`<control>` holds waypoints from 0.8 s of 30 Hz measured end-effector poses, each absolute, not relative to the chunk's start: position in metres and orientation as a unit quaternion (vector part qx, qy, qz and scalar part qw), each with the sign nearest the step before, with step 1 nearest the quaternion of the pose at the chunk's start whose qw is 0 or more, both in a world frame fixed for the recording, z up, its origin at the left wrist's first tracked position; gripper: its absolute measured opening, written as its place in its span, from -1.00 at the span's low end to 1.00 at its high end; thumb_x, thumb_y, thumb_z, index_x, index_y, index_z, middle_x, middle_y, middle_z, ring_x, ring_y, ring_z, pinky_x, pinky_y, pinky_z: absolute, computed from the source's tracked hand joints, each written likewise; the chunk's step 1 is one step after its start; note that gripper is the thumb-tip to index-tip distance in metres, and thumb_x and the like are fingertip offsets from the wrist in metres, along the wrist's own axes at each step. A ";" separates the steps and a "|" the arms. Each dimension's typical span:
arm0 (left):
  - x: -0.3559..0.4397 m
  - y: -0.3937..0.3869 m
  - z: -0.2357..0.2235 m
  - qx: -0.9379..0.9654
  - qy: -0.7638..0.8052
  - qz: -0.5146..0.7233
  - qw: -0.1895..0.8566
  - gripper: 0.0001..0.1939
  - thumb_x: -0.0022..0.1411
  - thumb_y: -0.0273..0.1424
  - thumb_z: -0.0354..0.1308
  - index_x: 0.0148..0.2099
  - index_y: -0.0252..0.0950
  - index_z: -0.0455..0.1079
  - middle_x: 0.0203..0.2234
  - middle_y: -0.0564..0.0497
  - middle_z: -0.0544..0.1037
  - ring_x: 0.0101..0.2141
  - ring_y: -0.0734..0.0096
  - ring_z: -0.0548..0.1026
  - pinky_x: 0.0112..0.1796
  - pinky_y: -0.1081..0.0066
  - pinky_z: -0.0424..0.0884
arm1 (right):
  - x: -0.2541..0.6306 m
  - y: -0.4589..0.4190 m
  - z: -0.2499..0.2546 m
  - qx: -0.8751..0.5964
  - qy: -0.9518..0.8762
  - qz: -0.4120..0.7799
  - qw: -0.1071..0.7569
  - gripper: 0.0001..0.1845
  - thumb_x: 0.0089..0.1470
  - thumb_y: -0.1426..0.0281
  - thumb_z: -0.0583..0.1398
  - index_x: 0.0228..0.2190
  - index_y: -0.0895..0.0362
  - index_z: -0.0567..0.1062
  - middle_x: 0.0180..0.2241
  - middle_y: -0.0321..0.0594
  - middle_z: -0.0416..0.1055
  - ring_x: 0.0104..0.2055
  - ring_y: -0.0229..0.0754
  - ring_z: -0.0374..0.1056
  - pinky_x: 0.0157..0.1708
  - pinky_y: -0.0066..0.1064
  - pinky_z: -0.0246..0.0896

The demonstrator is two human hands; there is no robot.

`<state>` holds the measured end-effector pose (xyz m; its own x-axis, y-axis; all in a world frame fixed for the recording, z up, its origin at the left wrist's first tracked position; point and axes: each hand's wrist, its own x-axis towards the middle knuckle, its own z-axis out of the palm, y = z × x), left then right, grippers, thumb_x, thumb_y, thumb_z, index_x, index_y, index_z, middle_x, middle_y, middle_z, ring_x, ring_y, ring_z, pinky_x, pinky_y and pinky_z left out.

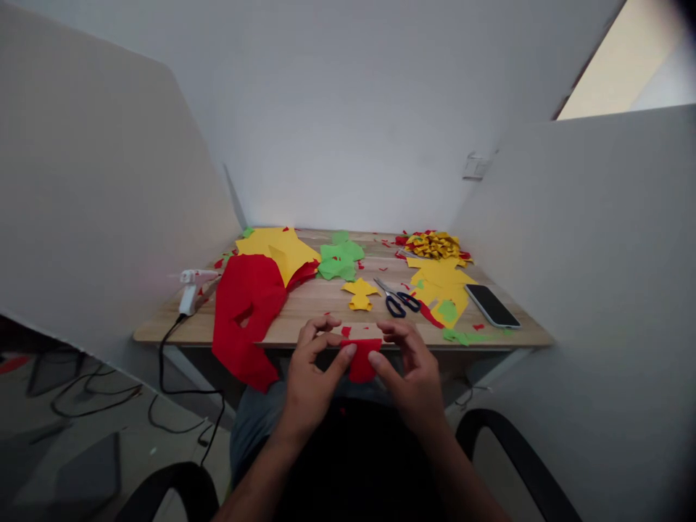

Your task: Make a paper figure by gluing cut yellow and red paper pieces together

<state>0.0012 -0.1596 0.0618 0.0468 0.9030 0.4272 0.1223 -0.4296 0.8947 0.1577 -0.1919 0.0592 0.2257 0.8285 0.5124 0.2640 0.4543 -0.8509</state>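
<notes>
At the table's near edge, 6 o'clock, left hand (312, 377) and right hand (416, 377) grip one small red piece (362, 368) by its sides, thumbs on the near face, probably to keep it spread. Scissors (388, 291) at 1, handles toward the person, likely for easy reach. Phone (493, 306) at 2. Large red sheet (239, 286) at 10, overhanging the edge; glue gun (188, 293) beyond its left side. Wood-grain table (309, 301), scraps scattered. Green cutouts (340, 259) at 12, crinkled yellow bundle (433, 245) at 1, plain pale wall (348, 145) behind.
</notes>
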 end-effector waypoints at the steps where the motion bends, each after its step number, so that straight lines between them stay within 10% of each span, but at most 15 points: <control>1: 0.001 -0.160 0.061 0.631 0.395 0.558 0.368 -0.83 0.14 -0.27 0.26 -0.39 -0.26 0.52 -0.10 -0.10 0.45 0.03 0.19 0.39 0.09 0.27 0.24 | 0.157 -0.192 0.059 -0.468 -0.582 0.235 0.622 -0.63 0.00 0.35 0.32 -0.10 0.03 0.50 -0.08 -0.17 0.46 -0.04 -0.09 0.38 -0.03 -0.25 0.28; 14: 0.004 -0.166 0.067 0.625 0.354 0.525 0.456 -0.85 0.19 -0.30 0.24 -0.34 -0.28 0.48 -0.43 0.04 0.54 -0.34 0.40 0.48 -0.24 0.46 0.35 | 0.149 -0.195 0.073 -0.467 -0.578 0.293 0.601 -0.93 0.04 0.42 0.28 -0.47 0.10 0.57 -0.46 -0.32 0.54 -0.38 -0.24 0.44 -0.31 -0.45 0.31; 24: 0.008 -0.171 0.069 0.665 0.375 0.566 0.310 -0.91 0.16 -0.40 0.23 -0.40 -0.24 0.51 -0.45 0.05 0.61 -0.36 0.38 0.54 -0.21 0.39 0.38 | 0.142 -0.197 0.068 -0.456 -0.611 0.026 0.647 -0.88 0.06 0.52 0.29 -0.46 0.12 0.46 -0.50 -0.33 0.38 -0.41 -0.26 0.34 -0.37 -0.43 0.26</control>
<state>0.0082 -0.1710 0.0692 0.0781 0.8502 0.5206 0.1479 -0.5263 0.8373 0.1420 -0.1965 0.0676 0.2528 0.5904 0.7665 0.5230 0.5832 -0.6216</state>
